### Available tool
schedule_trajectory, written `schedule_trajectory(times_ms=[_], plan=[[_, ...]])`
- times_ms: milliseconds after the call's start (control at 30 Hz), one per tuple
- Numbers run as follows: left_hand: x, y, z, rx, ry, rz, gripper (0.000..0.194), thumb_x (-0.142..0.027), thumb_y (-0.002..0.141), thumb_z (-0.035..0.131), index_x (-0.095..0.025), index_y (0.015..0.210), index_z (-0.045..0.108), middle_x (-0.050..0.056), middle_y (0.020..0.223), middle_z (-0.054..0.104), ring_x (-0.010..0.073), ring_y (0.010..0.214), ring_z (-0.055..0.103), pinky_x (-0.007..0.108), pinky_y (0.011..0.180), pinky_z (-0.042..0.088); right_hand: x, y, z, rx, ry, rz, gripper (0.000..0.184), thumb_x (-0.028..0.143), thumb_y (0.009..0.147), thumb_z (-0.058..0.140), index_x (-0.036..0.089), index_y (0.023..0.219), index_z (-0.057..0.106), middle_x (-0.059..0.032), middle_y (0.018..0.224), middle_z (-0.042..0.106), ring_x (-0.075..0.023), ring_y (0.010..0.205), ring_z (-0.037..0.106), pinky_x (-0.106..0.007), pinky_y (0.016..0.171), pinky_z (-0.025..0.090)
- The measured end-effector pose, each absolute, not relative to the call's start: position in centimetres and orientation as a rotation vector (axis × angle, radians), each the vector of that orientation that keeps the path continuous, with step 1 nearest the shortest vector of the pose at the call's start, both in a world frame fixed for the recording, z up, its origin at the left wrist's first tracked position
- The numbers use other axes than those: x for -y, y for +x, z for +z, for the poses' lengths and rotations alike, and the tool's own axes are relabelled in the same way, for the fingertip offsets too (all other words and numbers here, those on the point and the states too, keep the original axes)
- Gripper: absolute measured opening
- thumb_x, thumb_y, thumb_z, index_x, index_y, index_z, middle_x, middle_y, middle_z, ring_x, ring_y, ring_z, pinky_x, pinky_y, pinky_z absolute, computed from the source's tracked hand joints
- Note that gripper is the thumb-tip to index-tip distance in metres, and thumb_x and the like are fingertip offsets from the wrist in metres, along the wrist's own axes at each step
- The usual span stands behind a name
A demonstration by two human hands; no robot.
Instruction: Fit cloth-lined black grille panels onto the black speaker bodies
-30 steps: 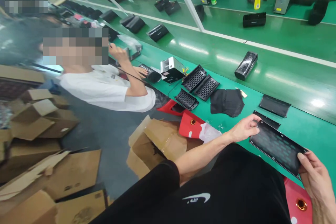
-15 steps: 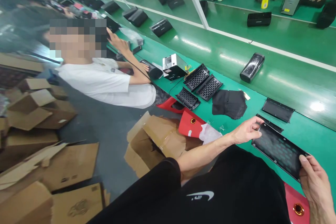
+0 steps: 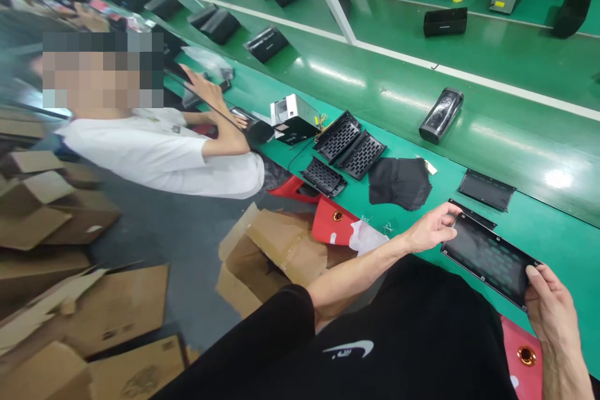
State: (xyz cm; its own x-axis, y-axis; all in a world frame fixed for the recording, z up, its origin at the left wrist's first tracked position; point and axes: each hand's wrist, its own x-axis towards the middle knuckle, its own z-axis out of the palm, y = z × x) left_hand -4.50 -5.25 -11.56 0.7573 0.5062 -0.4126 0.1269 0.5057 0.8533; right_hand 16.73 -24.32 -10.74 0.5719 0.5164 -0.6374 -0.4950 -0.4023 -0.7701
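Between both hands I hold a flat black speaker grille panel (image 3: 487, 259), with slotted holes showing through dark mesh and small clips along its edges. My left hand (image 3: 431, 229) pinches its far left corner, thumb on top. At the right end, my right hand (image 3: 552, 303) grips it between thumb and fingers. Just beyond the held panel lies another dark panel (image 3: 475, 215), partly hidden. Farther back on the green bench is a similar panel (image 3: 486, 190). To the left of my left hand is a stack of black cloth sheets (image 3: 399, 182).
Slotted black shells (image 3: 362, 155) lie near a silver-and-black box (image 3: 295, 119). A black speaker (image 3: 441, 115) rests on the green conveyor (image 3: 365, 100). A co-worker in a white shirt (image 3: 169, 156) sits at left. An open carton (image 3: 276, 250) stands below the bench edge.
The camera view has shifted slightly, so most things appear farther left. Both hands keep the same hold on the panel, with little visible change in its tilt.
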Motion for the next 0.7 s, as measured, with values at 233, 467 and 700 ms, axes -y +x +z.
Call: schedule_trajectory(times_ms=[233, 467, 700], plan=[[5.3, -4.4, -11.7, -0.729, 1.035, 0.248, 0.048, -0.027, 0.078, 0.07, -0.021, 0.121, 0.049, -0.009, 0.079, 0.046, 0.0066, 0.065, 0.039, 0.023, 0.065, 0.032, 24.7, 17.0, -11.6, 0.153, -1.728, 1.07, 0.052, 0.068, 0.07, 0.089, 0.026, 0.089, 0.064, 0.0033, 0.061, 0.055, -0.0145, 0.049, 0.047, -0.029, 0.045, 0.04], [5.3, -4.8, -12.1, -0.684, 1.002, 0.25, 0.057, -0.028, 0.077, 0.076, -0.021, 0.127, 0.051, -0.007, 0.084, 0.048, 0.0057, 0.065, 0.039, 0.023, 0.066, 0.032, 25.4, 17.3, -11.8, 0.137, -1.708, 1.048, 0.044, 0.058, 0.073, 0.09, 0.026, 0.093, 0.068, 0.0026, 0.069, 0.06, -0.0152, 0.057, 0.053, -0.03, 0.056, 0.048], [5.3, -4.9, -12.3, -0.563, 0.951, 0.309, 0.062, -0.023, 0.074, 0.081, -0.022, 0.129, 0.052, 0.002, 0.103, 0.063, 0.0088, 0.077, 0.056, 0.024, 0.076, 0.043, 26.1, 17.6, -12.1, 0.136, -1.739, 0.989, 0.053, 0.047, 0.067, 0.097, 0.027, 0.111, 0.075, 0.0022, 0.082, 0.065, -0.0154, 0.073, 0.058, -0.029, 0.073, 0.051]])
